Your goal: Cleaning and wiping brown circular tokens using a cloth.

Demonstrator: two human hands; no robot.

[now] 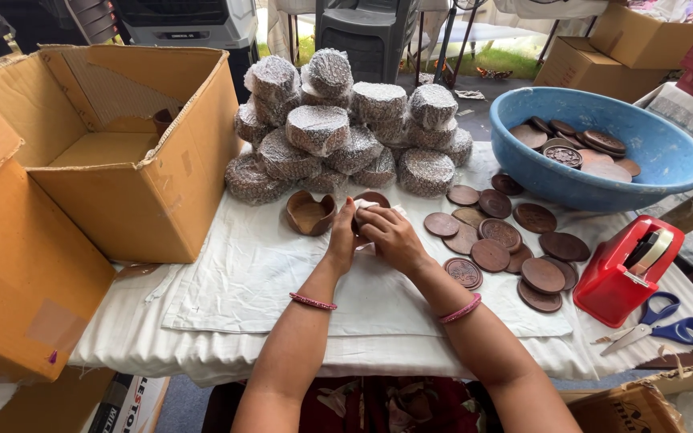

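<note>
A small wrapped bundle (368, 218) is gripped between both hands, left hand (341, 236) and right hand (391, 236) closed around it, just right of a wooden holder (310, 213).

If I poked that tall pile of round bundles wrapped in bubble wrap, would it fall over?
Probably some would. The pile of bubble-wrapped round bundles is stacked loosely, several tilted, so top ones may slide off. The padding looks soft, so they would likely tumble gently onto the white cloth.
</note>
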